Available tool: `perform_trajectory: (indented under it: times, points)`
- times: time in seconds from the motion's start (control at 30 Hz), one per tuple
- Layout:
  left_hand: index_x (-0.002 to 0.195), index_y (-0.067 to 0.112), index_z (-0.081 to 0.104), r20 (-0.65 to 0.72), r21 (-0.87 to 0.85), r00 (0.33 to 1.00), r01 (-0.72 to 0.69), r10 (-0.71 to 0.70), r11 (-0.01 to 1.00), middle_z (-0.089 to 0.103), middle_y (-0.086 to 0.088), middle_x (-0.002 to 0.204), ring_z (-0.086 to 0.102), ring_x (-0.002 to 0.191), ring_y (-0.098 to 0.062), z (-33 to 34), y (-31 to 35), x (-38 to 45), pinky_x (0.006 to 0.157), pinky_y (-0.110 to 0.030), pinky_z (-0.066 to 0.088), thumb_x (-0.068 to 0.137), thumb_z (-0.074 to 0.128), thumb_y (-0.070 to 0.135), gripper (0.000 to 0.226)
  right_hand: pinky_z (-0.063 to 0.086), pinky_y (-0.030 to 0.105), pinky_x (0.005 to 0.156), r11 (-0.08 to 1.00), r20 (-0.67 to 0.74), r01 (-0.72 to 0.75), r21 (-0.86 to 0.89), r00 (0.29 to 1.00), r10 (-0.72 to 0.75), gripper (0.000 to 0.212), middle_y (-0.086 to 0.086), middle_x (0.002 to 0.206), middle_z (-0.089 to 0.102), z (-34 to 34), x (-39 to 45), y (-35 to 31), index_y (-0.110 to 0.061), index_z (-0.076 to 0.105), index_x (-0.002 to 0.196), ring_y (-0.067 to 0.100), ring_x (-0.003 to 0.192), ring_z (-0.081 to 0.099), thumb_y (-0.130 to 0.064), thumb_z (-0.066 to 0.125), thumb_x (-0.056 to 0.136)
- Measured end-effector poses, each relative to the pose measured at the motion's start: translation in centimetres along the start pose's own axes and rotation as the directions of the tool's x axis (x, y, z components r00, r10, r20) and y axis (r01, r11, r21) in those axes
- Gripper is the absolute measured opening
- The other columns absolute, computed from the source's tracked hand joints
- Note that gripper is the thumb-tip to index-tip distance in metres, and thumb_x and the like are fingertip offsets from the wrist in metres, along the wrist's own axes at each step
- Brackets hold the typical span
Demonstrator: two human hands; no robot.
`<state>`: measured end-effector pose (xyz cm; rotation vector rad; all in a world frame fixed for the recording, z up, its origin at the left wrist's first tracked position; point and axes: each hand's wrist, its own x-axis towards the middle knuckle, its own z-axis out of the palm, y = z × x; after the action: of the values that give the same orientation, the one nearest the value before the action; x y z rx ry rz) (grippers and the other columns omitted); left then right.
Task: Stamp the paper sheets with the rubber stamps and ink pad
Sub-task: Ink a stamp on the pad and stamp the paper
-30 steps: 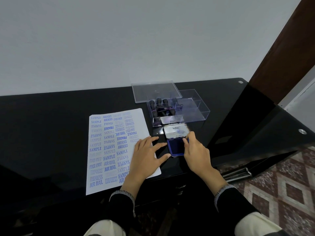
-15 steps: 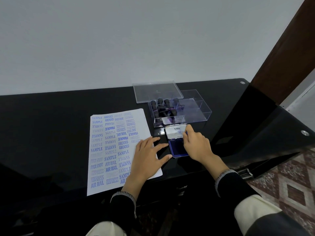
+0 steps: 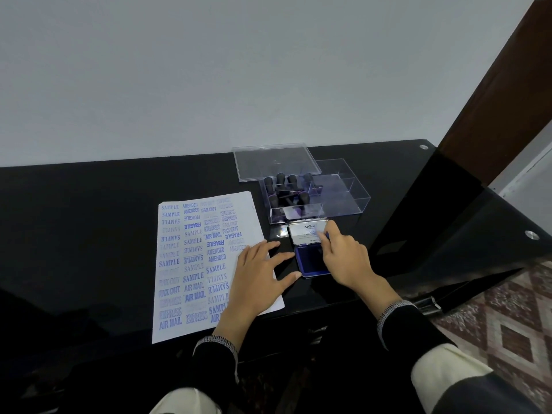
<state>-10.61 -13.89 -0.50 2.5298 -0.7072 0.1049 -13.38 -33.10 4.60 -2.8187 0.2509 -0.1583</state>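
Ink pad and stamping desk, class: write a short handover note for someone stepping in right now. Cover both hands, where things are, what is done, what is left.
Left hand: flat and open on the top paper sheet.
Right hand: fingers on the raised lid of the ink pad, which lies open beside the sheet.
Rubber stamps: all in the clear box; its lid lies behind.
Done: the top sheet is nearly covered in blue stamps.
Left: cannot tell how many sheets lie beneath unstamped.

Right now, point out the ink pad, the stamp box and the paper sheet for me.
ink pad [image 3: 310, 261]: head view, on the blue inked surface.
stamp box [image 3: 346, 201]: head view, on the clear right compartment.
paper sheet [image 3: 191, 264]: head view, on the stamped middle of the page.
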Motion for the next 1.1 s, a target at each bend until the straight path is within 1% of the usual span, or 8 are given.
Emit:
perform_trajectory:
  times: [0.17,0.33,0.47,0.6,0.77,0.9,1.03,1.1]
  points:
    - [0.13,0.048,0.051,0.003,0.011,1.0,0.009,-0.009,1.0,0.036,0.016,0.146,0.023,0.138,-0.006,0.0,0.1,-0.1,0.117,-0.032,0.004,0.087,0.045,0.068,0.048,0.031,0.032,0.05,0.999,-0.08,0.004,0.05,0.997,0.0,0.018,-0.005,0.066,0.055,0.9,-1.5,0.4,-0.02,0.032,0.093,0.02,0.055,0.051,-0.035,0.027,0.103]
    - [0.131,0.048,0.051,0.007,0.005,1.0,0.01,-0.01,1.0,0.036,0.016,0.146,0.023,0.138,-0.005,0.0,0.1,0.0,0.117,-0.032,0.004,0.087,0.045,0.068,0.049,0.034,0.033,0.053,0.998,-0.058,0.013,0.068,0.998,-0.009,0.017,-0.003,0.07,0.057,0.8,-1.2,0.5,-0.02,0.033,0.094,0.022,0.059,0.054,-0.034,0.028,0.103]
    - [0.13,0.047,0.052,0.002,-0.007,1.0,0.011,-0.011,1.0,0.037,0.015,0.146,0.023,0.138,-0.006,0.0,0.1,-0.1,0.117,-0.032,0.004,0.087,0.046,0.067,0.048,0.03,0.033,0.052,1.0,-0.044,0.011,-0.017,0.999,-0.011,0.015,-0.004,0.071,0.053,0.7,-0.9,0.2,-0.019,0.032,0.096,0.024,0.058,0.049,-0.032,0.03,0.103]
    - [0.13,0.048,0.051,0.003,0.004,1.0,0.009,-0.009,1.0,0.036,0.016,0.147,0.023,0.138,-0.006,-0.1,0.1,-0.1,0.116,-0.031,0.002,0.087,0.045,0.067,0.048,0.031,0.032,0.051,0.988,-0.054,0.017,-0.155,0.998,-0.026,0.016,0.001,0.076,0.062,0.7,-0.7,-0.4,-0.016,0.038,0.104,0.029,0.066,0.062,-0.03,0.032,0.102]
    - [0.13,0.048,0.051,0.009,0.0,1.0,0.011,-0.011,1.0,0.036,0.015,0.147,0.022,0.138,-0.007,-0.2,0.2,-0.2,0.117,-0.032,0.003,0.087,0.045,0.068,0.048,0.03,0.03,0.05,0.967,-0.051,0.02,-0.254,0.998,-0.034,0.015,0.001,0.08,0.066,0.6,-0.7,-1.3,-0.015,0.04,0.107,0.026,0.07,0.065,-0.027,0.034,0.102]
    - [0.131,0.047,0.051,0.01,0.003,1.0,0.009,-0.01,1.0,0.037,0.015,0.147,0.023,0.138,-0.007,-0.3,0.2,-0.1,0.116,-0.031,0.003,0.087,0.045,0.067,0.048,0.032,0.032,0.051,0.994,-0.065,-0.002,-0.107,0.998,-0.005,0.014,0.002,0.077,0.063,0.7,-0.8,-0.5,-0.016,0.038,0.103,0.027,0.065,0.061,-0.029,0.034,0.102]
    - [0.13,0.048,0.051,0.011,0.004,1.0,0.01,-0.01,1.0,0.037,0.015,0.146,0.024,0.138,-0.007,-0.2,0.1,0.0,0.116,-0.031,0.003,0.087,0.045,0.067,0.048,0.03,0.033,0.052,1.0,-0.042,-0.013,0.009,0.999,0.013,0.013,-0.007,0.065,0.046,0.6,-0.7,0.1,-0.02,0.03,0.093,0.023,0.057,0.047,-0.029,0.035,0.102]
    - [0.13,0.048,0.051,0.009,0.014,1.0,0.009,-0.01,1.0,0.037,0.015,0.146,0.024,0.137,-0.006,-0.1,0.1,0.0,0.116,-0.031,0.004,0.087,0.045,0.068,0.048,0.031,0.033,0.053,0.999,-0.036,-0.017,0.048,0.999,0.019,0.014,-0.006,0.064,0.047,0.6,-0.5,0.3,-0.02,0.03,0.092,0.022,0.055,0.046,-0.029,0.035,0.102]
